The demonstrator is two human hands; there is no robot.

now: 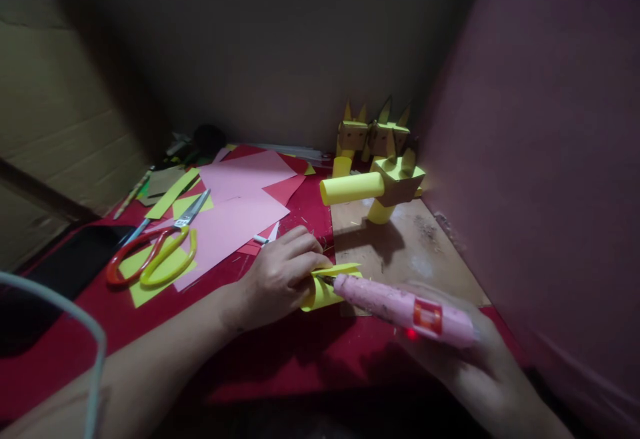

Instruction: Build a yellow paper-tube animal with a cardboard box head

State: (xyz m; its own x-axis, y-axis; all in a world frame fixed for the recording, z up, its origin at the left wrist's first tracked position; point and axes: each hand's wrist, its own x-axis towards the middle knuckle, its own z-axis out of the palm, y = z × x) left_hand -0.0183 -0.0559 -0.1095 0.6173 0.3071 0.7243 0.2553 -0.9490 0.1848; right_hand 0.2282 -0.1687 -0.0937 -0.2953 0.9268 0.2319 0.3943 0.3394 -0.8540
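**Ani:** Look to your far left. A dark phone [75,259] lies on the red surface [280,359]. Next to it are the scissors [155,252] with red and yellow handles. Nobody is touching them. They rest on yellow scraps and on the edge of the pink paper [240,205].

**Ben:** Now the middle. Your left hand [280,275] is curled over the yellow paper roll [325,289]. Your fingers pin it down on the surface, right at the edge of the brown board [415,252]. One flap of the roll sticks up loose.

**Ani:** The tip of the pink glue gun [405,309] touches that roll under the flap. A small red light shines on the gun. Your right hand [475,365] is wrapped tight around its handle, low on your right.

**Ben:** So how far are you? I think the cutting for this piece is done, and the paper is rolled. The flap is not stuck down yet, so this roll looks only half made.

**Ani:** At the back right, by the wall, stand yellow and brown paper figures [380,159] with pointy tops and tube legs. They look finished, though I can't see every part. The roll in your hand is well apart from them.
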